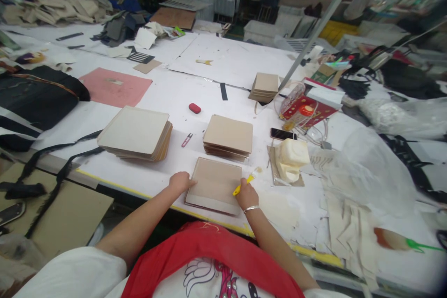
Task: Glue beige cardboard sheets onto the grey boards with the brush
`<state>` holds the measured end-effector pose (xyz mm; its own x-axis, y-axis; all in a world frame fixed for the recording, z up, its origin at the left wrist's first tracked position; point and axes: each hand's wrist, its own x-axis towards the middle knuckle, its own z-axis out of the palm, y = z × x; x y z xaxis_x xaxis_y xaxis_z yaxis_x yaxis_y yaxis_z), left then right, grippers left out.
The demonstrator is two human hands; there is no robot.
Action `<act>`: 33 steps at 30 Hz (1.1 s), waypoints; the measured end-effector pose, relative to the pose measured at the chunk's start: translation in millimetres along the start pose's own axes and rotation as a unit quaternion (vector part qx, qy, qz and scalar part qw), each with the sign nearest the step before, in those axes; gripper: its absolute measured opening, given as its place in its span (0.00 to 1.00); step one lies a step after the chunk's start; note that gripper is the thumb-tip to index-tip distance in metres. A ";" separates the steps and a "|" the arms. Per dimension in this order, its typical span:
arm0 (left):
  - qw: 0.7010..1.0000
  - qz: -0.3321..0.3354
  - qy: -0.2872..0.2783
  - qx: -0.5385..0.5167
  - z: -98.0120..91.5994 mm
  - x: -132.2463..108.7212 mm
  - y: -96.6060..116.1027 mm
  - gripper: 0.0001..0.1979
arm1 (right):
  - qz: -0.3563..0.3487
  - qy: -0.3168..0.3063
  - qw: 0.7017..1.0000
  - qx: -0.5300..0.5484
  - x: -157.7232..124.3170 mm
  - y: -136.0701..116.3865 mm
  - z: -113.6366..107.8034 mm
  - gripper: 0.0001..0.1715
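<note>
A beige rectangular board (214, 184) lies flat near the table's front edge, with a dark edge showing beneath its left side. My left hand (180, 182) is closed at its left edge, thumb on top. In my right hand (247, 194), closed at the board's right side, is a small brush (242, 185) with a yellow handle and pale bristles pointing away from me. Just behind the board stands a stack of beige boards (228, 135). A larger stack of pale boards (134, 130) is to the left. Pink thread snips (187, 139) lie between the stacks.
To the right, a cream-coloured container (293, 158) sits on a scrap of board, beside a phone (282, 134). A slanted metal pole (321, 25) rises behind a third stack (264, 87). A red case (194, 108) and a pink sheet (117, 86) lie farther back.
</note>
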<state>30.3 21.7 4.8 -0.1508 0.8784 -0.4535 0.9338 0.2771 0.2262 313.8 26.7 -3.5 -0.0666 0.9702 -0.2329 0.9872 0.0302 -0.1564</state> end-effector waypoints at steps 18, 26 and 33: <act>0.927 0.323 0.144 0.126 49.6 -4.5 0.7 0.27 | -0.198 0.176 0.945 0.192 -1.6 -10.0 63.6 0.23; 0.887 0.312 0.334 0.073 -44.9 -36.7 -54.3 0.21 | 0.016 0.235 0.933 0.272 -25.2 22.9 46.0 0.31; 0.904 0.180 0.359 0.145 -120.5 -15.2 -160.9 0.32 | 0.063 0.191 0.933 0.298 -50.0 35.6 31.4 0.23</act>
<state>-156.8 10.7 79.1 0.1054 0.9465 0.3049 0.9944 -0.0993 -0.0353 347.8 -28.3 -27.6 0.2136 0.9753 0.0557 0.7207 -0.1188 -0.6830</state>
